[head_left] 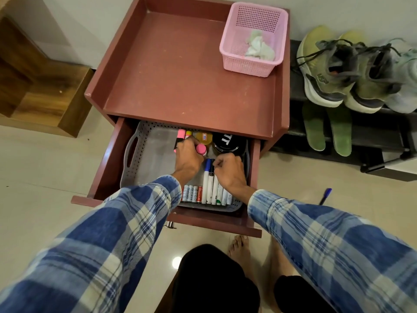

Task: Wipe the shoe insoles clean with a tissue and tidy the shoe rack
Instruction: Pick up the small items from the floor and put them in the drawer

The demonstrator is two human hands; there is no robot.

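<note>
Tray (153,163) floor lies bare beside left hand (188,155) gripping pink bottle (201,149).

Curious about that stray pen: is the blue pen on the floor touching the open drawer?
Apart. The head view shows bare floor tile between the blue pen and the open drawer.

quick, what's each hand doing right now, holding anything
Left hand: grips the pink-capped bottle in the gray tray.
Right hand: fingers curled over the markers; whether it pinches one cannot be told.
</note>
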